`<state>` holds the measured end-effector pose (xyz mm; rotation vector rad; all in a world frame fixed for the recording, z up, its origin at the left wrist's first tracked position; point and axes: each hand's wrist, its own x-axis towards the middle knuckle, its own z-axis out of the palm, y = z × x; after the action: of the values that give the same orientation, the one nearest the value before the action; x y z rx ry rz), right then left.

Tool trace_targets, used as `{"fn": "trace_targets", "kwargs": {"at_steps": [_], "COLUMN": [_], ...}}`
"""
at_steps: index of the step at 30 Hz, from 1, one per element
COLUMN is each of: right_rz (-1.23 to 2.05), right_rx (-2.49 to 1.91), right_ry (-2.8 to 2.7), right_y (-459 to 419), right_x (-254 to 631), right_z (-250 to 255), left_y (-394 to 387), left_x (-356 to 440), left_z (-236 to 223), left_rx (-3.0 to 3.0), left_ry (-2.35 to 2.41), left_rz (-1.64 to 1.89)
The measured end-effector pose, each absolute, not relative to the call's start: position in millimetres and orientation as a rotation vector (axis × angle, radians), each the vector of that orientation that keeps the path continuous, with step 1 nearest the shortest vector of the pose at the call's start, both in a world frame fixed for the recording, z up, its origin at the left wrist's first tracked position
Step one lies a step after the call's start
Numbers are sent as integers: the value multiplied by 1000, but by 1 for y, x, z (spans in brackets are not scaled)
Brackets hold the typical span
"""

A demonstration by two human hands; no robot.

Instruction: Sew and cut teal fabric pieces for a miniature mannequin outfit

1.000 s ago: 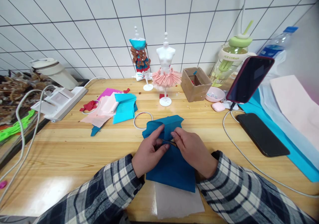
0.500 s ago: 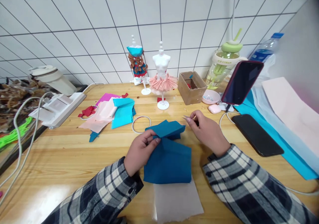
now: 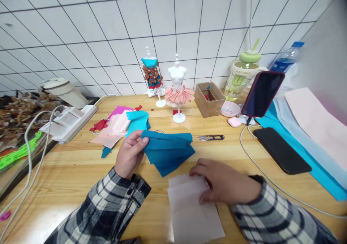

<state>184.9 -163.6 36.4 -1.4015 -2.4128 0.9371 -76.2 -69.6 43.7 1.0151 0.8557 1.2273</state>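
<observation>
My left hand [image 3: 130, 152] is closed on the left end of a folded piece of dark blue crepe paper [image 3: 168, 148], thumb on top, holding it above the table. Under and beside my right hand [image 3: 218, 180] lies a pale, thin paper sheet [image 3: 193, 209]. The fingers of that hand are curved and apart from the thumb, at the sheet's upper right edge. A pair of thread snips [image 3: 211, 137] rests on the table beyond my right hand. Part of a white ring [image 3: 159, 131] shows behind the blue paper.
Two small dress forms, one in a pink skirt [image 3: 179, 95], stand near the wall beside a cardboard box [image 3: 208, 101]. Coloured paper scraps [image 3: 116, 123] lie at left, near a power strip [image 3: 73, 123]. On the right are a phone [image 3: 282, 150], its cable, and a propped phone [image 3: 262, 94].
The snips have left my right hand and lie on the table. That hand has come down toward the pale sheet. My left hand has moved left with the blue paper, uncovering the sheet.
</observation>
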Motion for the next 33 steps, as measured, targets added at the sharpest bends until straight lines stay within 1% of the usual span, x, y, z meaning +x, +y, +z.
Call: {"fn": "trace_targets", "kwargs": {"at_steps": [2, 3, 6, 7, 9, 11, 12, 13, 16, 18, 20, 22, 24, 26, 28, 30, 31, 33], "right_rz": [922, 976, 1339, 1361, 1203, 871, 757, 710, 876, 1122, 1373, 1445, 1305, 986, 600, 329, 239, 190], "right_rx": [-1468, -1466, -1431, -1451, -1478, -1505, -1502, -1469, -1445, -1447, -1328, -1263, -1302, -1284, -1251, -1186, -1122, -1009], "right_ry": [-2456, -2484, -2387, -2286, -2051, -1859, -1846, -1878, -1941, -1859, -1713, -1664, -1668, -1693, -1654, -1691, -1747, -1909], "right_y": [-171, -172, -160, -152, -131, -106, -92, -79, -45, -29, -22, -22, -29, -43, -62, -82, -91, -106], "right_x": [186, 192, 223, 233, 244, 233, 220, 203, 138, 99, 76, 72, 85, 109, 136, 159, 168, 180], "right_z": [36, 39, 65, 78, 102, 117, 119, 117, 102, 93, 92, 95, 97, 91, 75, 54, 45, 31], "left_y": [-68, -68, -69, -70, -74, -79, -81, -84, -89, -91, -91, -89, -87, -84, -81, -78, -78, -78], "left_x": [-77, -76, -68, -65, -57, -50, -47, -45, -44, -45, -47, -49, -50, -50, -50, -51, -51, -51], "left_z": [43, 41, 28, 23, 13, 8, 7, 7, 10, 11, 9, 6, 4, 3, 4, 5, 5, 4], "left_rx": [1069, 1097, 1145, 1156, 1238, 1470, 1620, 1762, 1998, 1996, 1955, 1892, 1770, 1559, 1337, 1221, 1198, 1155], "left_ry": [889, 919, 1005, 1014, 995, 953, 934, 912, 855, 841, 844, 843, 844, 819, 771, 728, 723, 748], "left_rz": [1170, 1136, 1056, 1027, 918, 757, 678, 605, 479, 465, 477, 526, 623, 716, 788, 887, 937, 995]}}
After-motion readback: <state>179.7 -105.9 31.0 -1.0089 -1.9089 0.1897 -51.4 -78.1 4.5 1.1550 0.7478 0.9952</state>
